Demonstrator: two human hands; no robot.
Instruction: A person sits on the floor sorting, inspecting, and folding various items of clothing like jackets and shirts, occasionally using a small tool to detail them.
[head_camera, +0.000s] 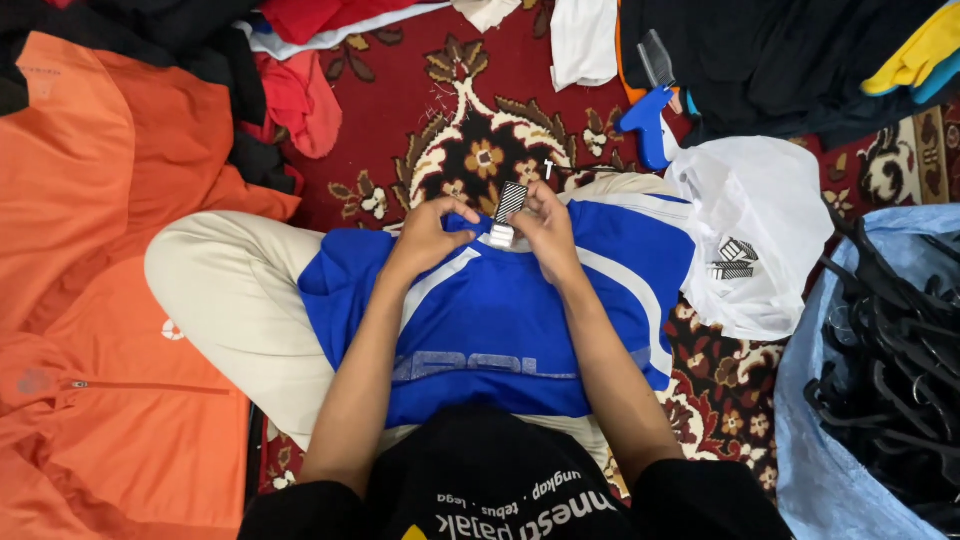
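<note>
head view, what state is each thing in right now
blue and white jersey: spread flat over the lap
striped hang tag: held at the collar
left hand: pinching the collar
right hand: gripping the tag
blue tagging gun: lying unused on the carpet
white plastic bag: crumpled

home garment workroom | patterned carpet (470, 150) | clothes piles (100, 200) | hanger sack (880, 370) | tagging gun (645, 120)

Orange jacket (90, 300) cut off by left and bottom frame edges. Bag of black hangers (880, 370) cut off at right edge. Small striped tag (510, 203) partly hidden by right hand (545, 235); its fastening too small to tell.
</note>
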